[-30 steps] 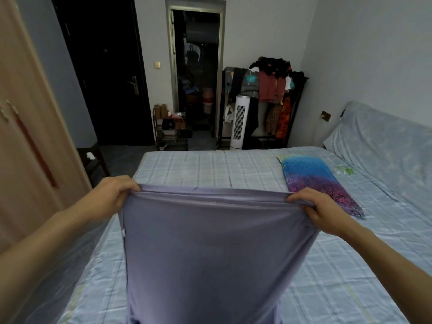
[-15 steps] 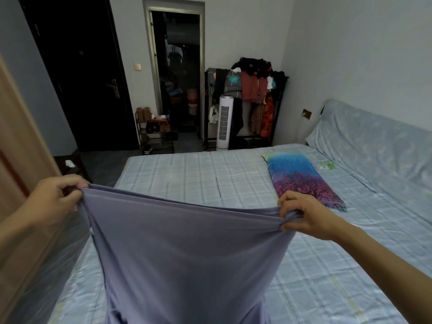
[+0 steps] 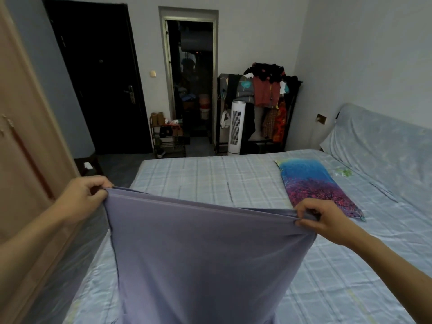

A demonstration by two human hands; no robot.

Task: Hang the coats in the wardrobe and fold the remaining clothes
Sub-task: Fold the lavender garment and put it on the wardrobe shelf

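Note:
A lavender purple garment [image 3: 201, 258] hangs spread out in front of me above the bed [image 3: 210, 176]. My left hand [image 3: 81, 197] grips its top left corner, fingers curled round the hem. My right hand [image 3: 325, 218] pinches the top right corner, which is a little lower than the left one. The cloth is pulled taut between both hands and its lower end runs out of view at the bottom. A wooden wardrobe [image 3: 21, 146] stands at my left, its door shut.
A colourful pillow [image 3: 313, 185] lies on the checked sheet at the right. Behind the bed stand a loaded clothes rack [image 3: 266, 94], a white tower fan [image 3: 235, 127] and a small shoe shelf [image 3: 167, 139]. A dark door [image 3: 100, 78] and an open doorway [image 3: 190, 78] are at the back.
Both hands stay on the garment's top corners. My left hand swung out to the left and has come back in a little; my right hand has dropped, so the top edge slopes down to the right.

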